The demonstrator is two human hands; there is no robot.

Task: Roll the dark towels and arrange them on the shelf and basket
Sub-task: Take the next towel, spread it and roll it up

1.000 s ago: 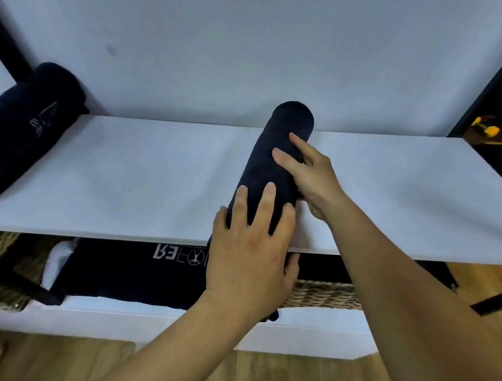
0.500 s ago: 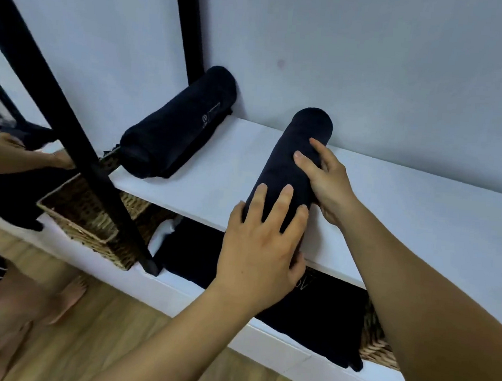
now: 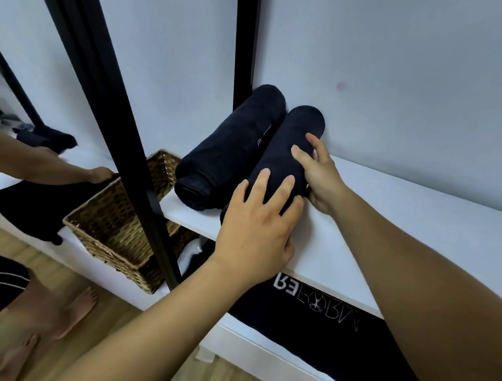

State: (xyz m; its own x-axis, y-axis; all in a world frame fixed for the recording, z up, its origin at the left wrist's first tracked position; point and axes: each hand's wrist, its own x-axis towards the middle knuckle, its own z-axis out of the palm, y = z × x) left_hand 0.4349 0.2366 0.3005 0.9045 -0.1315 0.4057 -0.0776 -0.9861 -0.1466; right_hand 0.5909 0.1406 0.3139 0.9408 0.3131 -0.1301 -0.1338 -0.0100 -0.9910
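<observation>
While two rolled towels, left roll (image 3: 225, 152) and right roll (image 3: 286, 145), are lying touching on the white shelf (image 3: 407, 208), the left hand (image 3: 256, 223) is pressing spread fingers on the right roll and the right hand (image 3: 320, 177) is curling round it; one basket (image 3: 110, 251) is sitting lower-left.

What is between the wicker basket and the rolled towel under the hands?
In the head view, a second rolled dark towel lies there on the white shelf, beside the held towel.
</observation>
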